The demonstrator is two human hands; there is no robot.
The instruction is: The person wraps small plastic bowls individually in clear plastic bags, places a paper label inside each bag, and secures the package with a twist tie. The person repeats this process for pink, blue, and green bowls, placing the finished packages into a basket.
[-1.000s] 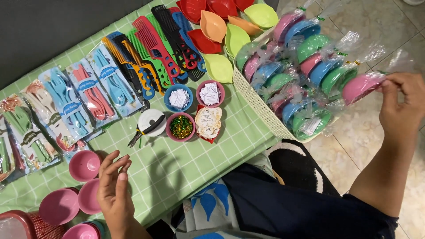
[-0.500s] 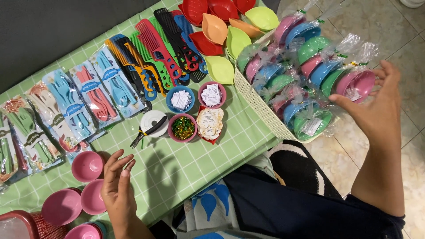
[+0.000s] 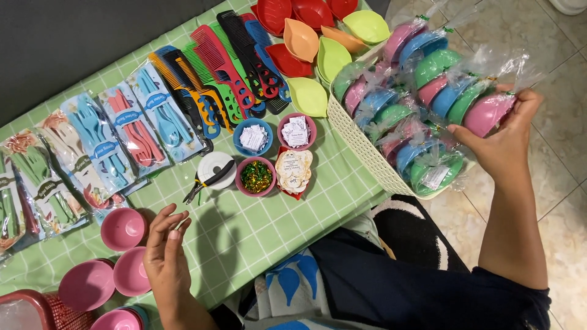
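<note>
The person's left hand (image 3: pixel 166 253) rests low and close to the body, palm down, fingers loosely curled and slightly spread, gripping nothing. The right arm stretches out and away to the side, forearm bare, wrist bent, the right hand (image 3: pixel 504 137) closed in a firm grip with thumb and fingers wrapped inward.

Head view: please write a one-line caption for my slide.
Right hand places a wrapped pink bowl in a cream basket; left hand rests beside pink bowls.

Glossy plastic bowls (image 3: pixel 489 113) in crinkly clear wrap; matt woven-look basket (image 3: pixel 361 143); checked cloth (image 3: pixel 257 226).
</note>
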